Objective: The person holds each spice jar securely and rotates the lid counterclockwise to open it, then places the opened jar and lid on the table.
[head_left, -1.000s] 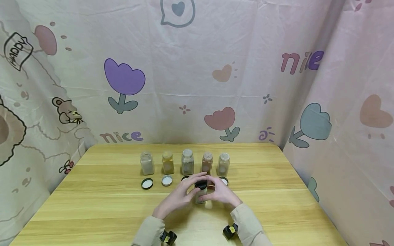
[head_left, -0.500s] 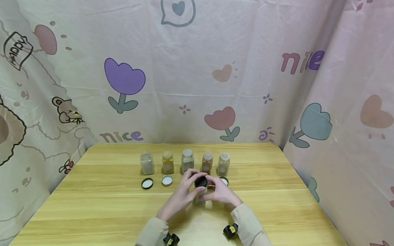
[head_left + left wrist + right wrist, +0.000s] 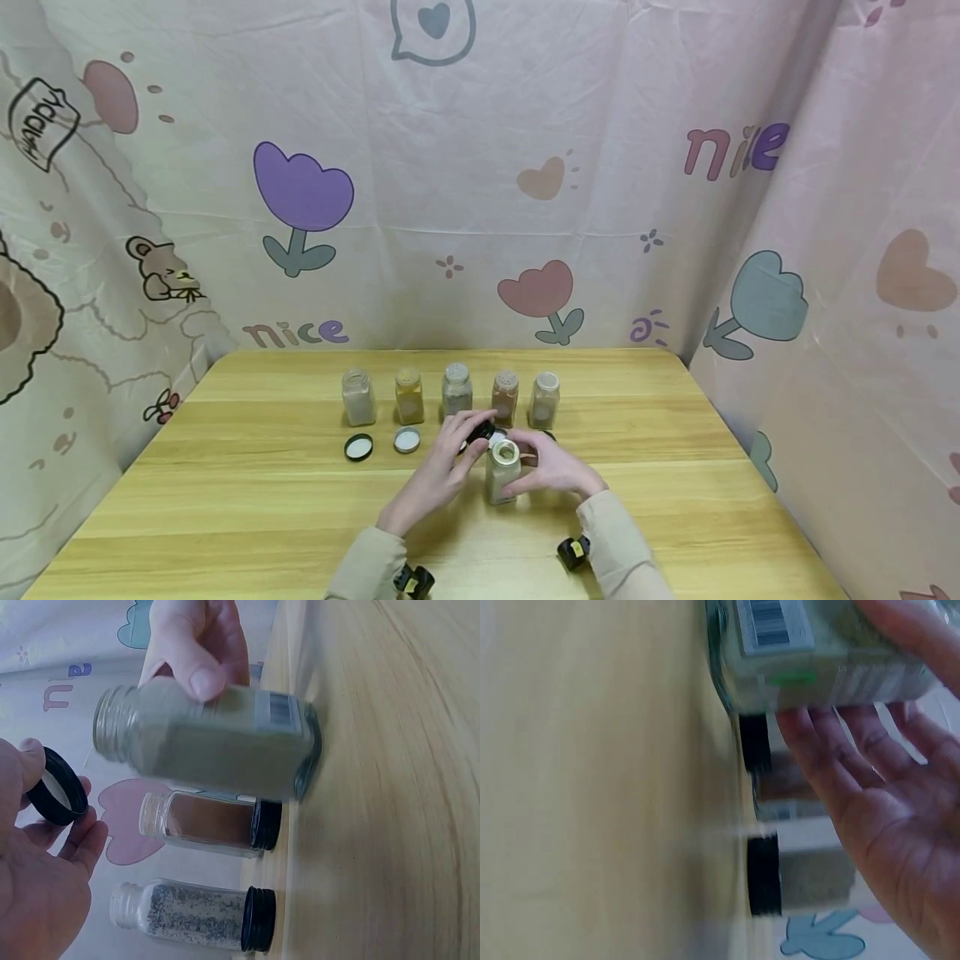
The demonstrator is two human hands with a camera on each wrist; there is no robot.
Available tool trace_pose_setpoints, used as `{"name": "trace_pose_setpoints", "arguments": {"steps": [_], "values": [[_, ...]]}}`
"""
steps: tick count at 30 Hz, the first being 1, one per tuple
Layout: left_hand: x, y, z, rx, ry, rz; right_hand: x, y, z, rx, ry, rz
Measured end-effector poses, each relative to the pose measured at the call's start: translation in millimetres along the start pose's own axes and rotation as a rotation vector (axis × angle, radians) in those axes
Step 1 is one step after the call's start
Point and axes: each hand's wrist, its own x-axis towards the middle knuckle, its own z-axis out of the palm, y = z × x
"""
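My left hand pinches a black screw lid with a white liner, held apart from the jar. A square glass spice jar, filled with pale greenish powder, stands lidless in my right hand. In the left wrist view the thumb of that hand lies on one glass side, and a barcode label shows near the base. The right wrist view has the jar's lower part, with fingers behind it. Whether the base touches the table cannot be told.
Behind my hands several spice jars stand in a row, among them a yellow one, a grey one and a brown one. Lids lie before them, some partly hidden by my hands. A patterned cloth hangs behind the table.
The black lid has come off the jar and moved left in my left hand, now tilted. The jar has shifted slightly right with my right hand, its mouth now showing.
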Motion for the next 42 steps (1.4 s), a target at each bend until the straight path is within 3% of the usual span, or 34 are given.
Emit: {"name": "trace_pose_setpoints", "arguments": {"steps": [5,8,14,21,28,42], "values": [[0.0,-0.3,-0.6,-0.008,-0.014,-0.004,-7,4,-13,0.112,-0.091,0.012],[0.1,-1.2,-0.8,-0.007,-0.017,0.004,-12,7,-22,0.122,-0.113,0.012],[-0.2,-2.9,-1.9,-0.032,-0.044,0.007,-24,9,-36,0.086,-0.098,0.048],[-1.2,-2.9,-2.7,-0.059,-0.049,0.02,-36,18,-51,0.124,-0.068,0.064],[-1.1,-4.4,-1.5,-0.045,-0.047,-0.007,-48,27,-65,0.073,0.021,0.09],[0.8,-4.4,8.4,-0.141,-0.046,-0.041,-66,42,-87,0.076,0.233,0.155]]}}
